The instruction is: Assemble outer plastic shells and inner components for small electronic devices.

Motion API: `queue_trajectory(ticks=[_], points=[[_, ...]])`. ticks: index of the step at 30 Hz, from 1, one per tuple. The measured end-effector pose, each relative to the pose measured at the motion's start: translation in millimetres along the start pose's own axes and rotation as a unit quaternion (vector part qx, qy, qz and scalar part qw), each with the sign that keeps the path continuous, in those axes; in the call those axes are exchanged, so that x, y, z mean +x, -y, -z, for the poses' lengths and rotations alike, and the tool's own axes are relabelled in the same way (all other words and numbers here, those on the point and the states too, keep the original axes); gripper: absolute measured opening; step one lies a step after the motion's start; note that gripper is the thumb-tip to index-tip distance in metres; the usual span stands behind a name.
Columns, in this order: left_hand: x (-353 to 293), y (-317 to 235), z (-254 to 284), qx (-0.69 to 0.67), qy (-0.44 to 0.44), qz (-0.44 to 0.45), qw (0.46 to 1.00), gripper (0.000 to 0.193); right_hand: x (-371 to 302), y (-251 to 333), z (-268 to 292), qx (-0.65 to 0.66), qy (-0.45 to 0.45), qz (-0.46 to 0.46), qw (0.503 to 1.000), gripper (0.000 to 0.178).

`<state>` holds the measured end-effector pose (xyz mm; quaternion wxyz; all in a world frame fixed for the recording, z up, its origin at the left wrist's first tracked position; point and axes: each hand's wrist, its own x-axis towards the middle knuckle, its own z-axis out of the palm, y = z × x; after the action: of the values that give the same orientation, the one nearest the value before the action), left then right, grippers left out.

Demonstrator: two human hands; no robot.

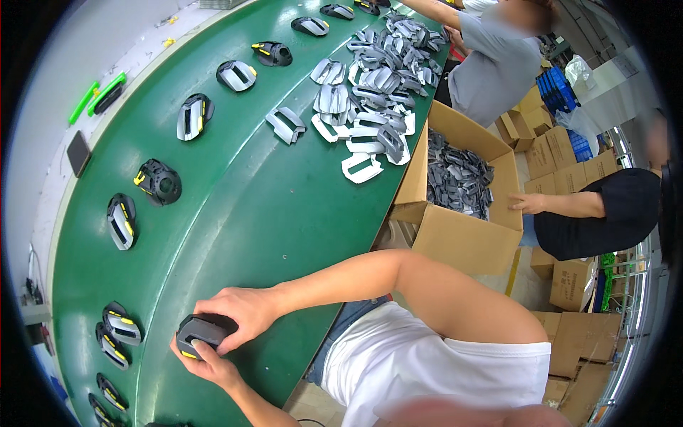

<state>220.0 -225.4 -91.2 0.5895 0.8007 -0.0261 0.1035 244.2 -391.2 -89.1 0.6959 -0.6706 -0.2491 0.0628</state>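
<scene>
Both my hands hold one black, mouse-shaped plastic housing with a small yellow strip, just above the green table. My right hand closes over its top and near side. From below, my left hand grips it, thumb lying on the dark surface. Fingers cover part of the housing. Beyond them, several black housings with grey covers and yellow strips lie spaced along the table, among them a black and grey one and one showing its round opening.
Loose grey covers are heaped at the far right of the table. Against its edge stands an open carton of dark parts. A co-worker's hand touches the carton; another person in grey is farther off. A phone-like dark slab lies left.
</scene>
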Motion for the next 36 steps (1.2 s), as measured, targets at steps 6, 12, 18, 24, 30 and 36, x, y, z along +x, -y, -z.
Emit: queue_trajectory(ticks=[6,12,18,24,30,36], points=[[-2.1,0.5,-10.1,-0.039,-0.001,0.009,0.999,0.042,-3.0,0.0,3.6,-0.021,0.001,-0.013,1.0,0.053],[-2.7,11.5,-10.9,-0.027,0.039,-0.033,0.998,0.042,-3.5,-3.3,13.1,-0.012,0.031,-0.016,0.999,0.051],[-0.1,12.0,-19.9,-0.036,0.032,0.013,0.999,0.047,-4.7,-14.2,15.3,0.03,-0.012,-0.041,0.999,0.056],[1.4,21.6,-28.5,-0.133,0.071,0.102,0.983,0.05,-2.3,-26.0,20.3,0.173,-0.023,-0.051,0.983,0.054],[3.2,57.9,-32.0,-0.119,0.04,0.025,0.992,0.046,-2.8,-23.1,27.3,0.068,0.032,-0.053,0.996,0.049],[3.2,31.9,-40.9,-0.126,0.037,0.06,0.99,0.041,-5.7,-23.7,28.8,0.077,0.033,-0.048,0.995,0.05]])
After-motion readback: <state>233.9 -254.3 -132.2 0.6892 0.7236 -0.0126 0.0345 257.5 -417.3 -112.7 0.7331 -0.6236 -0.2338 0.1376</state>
